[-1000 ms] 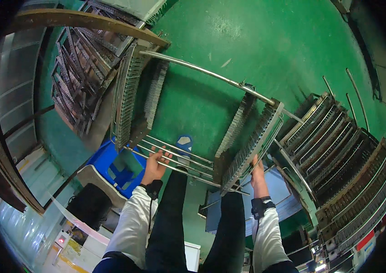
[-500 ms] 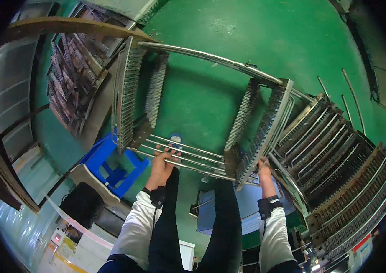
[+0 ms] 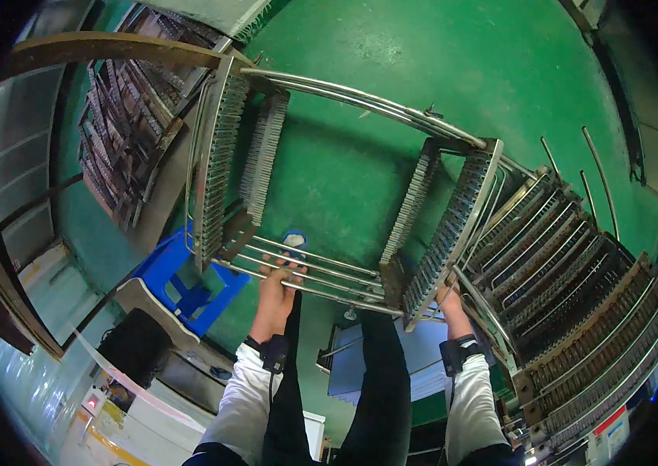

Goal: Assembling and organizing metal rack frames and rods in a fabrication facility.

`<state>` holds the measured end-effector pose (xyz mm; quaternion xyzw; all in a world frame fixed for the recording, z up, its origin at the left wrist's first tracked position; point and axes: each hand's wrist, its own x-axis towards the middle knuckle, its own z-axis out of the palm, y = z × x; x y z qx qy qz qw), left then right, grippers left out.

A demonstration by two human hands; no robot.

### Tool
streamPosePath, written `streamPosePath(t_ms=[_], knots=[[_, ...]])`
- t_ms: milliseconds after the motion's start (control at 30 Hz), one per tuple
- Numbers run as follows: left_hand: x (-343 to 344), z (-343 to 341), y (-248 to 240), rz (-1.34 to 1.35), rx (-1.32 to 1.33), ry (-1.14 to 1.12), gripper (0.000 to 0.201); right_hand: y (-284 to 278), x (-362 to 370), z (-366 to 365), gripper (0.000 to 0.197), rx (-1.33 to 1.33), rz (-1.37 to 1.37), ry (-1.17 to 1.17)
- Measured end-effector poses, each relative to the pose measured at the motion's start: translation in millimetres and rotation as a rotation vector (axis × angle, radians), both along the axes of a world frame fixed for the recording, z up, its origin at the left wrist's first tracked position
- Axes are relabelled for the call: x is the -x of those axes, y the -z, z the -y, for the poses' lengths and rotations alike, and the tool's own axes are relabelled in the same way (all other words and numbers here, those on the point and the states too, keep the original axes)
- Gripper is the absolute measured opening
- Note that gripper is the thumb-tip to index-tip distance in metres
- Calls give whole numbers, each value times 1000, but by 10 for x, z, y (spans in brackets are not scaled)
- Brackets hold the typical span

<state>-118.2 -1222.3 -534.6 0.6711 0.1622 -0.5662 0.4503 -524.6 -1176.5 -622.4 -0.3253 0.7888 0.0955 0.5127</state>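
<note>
A metal rack with comb-like slotted sides and steel rods spans the middle of the head view. My left hand is closed around the lowest rods along its near edge, left of centre, with fingers partly behind the rods. At the near right corner my right hand grips the slotted side frame; its fingertips are mostly hidden by the frame. Black straps with small boxes circle both my wrists. Behind the near rods, a shoe shows on the floor.
A blue plastic stool stands by the rack's near left corner. More slotted racks crowd the right side, close to my right hand. Loose slotted metal strips are heaped at far left. Below the rack lies a blue-grey panel.
The rack has shifted only slightly, its near left corner a little lower in view. My left hand's fingers are drawn closer round the rods. My right hand keeps its place.
</note>
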Motion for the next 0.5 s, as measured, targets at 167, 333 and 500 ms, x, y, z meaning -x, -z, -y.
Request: streamPosePath(t_ms=[167, 333, 500], knots=[[-31, 74, 100, -98, 31, -13, 62, 114, 62, -234, 39, 326, 61, -181], [-412, -53, 266, -253, 4, 87, 35, 324, -81, -354, 31, 114, 163, 363], [-998, 81, -249, 58, -446, 406, 27, 163, -252, -261, 39, 96, 99, 526]])
